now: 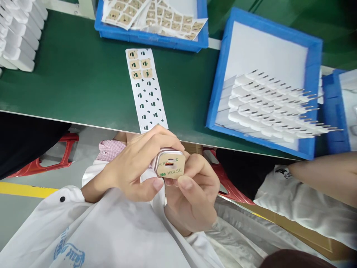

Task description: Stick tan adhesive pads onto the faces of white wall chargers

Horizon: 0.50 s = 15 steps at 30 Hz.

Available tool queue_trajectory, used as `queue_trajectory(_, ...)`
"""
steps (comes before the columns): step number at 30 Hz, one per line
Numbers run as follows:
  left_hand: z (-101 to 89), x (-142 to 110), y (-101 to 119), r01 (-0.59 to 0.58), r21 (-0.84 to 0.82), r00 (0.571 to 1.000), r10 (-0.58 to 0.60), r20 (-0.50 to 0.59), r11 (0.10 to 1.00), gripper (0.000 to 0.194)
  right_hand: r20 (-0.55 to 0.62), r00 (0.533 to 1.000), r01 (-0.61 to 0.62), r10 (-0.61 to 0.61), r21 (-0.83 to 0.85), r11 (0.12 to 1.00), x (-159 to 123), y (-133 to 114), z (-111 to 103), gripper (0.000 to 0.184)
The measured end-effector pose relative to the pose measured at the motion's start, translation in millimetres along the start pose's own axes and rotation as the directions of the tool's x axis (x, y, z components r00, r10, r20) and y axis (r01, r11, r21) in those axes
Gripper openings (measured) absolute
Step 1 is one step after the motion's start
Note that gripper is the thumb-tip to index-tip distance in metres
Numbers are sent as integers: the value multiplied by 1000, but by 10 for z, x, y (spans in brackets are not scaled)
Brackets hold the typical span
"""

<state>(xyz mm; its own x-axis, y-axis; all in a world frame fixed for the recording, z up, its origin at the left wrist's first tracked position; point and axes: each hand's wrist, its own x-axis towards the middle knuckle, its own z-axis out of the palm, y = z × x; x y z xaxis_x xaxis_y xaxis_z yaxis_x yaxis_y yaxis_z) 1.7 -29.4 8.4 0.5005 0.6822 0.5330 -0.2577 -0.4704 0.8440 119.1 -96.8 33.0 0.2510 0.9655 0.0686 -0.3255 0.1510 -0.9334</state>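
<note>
My left hand (136, 160) is curled around a small rounded housing with a shiny metal-like rim (155, 158), its fingers over the top and its thumb at the lower left. On the housing's end face lies a tan adhesive sticker (170, 172) printed "3M 300LSE", with a small slot in it. My right hand (199, 190) pinches the sticker's lower right edge between thumb and forefinger. Whether the sticker lies fully flat I cannot tell. Just beyond my hands, a white backing sheet (146, 89) bears several tan stickers at its far end and cut-out holes elsewhere.
A blue tray (150, 37) with more sticker sheets (167, 18) stands at the back. To the right, another blue tray (219, 78) holds rows of white housings (259, 108) with metal pins. White parts (21, 37) are stacked far left. A neighbour's arm (323, 178) is at the right.
</note>
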Motion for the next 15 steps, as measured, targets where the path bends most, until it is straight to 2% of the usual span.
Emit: queue_trajectory(15,27,25,5,-4,4,1000,4,-23,1000,31,1,1000,-12,12,36,999,-24,17,-52,24)
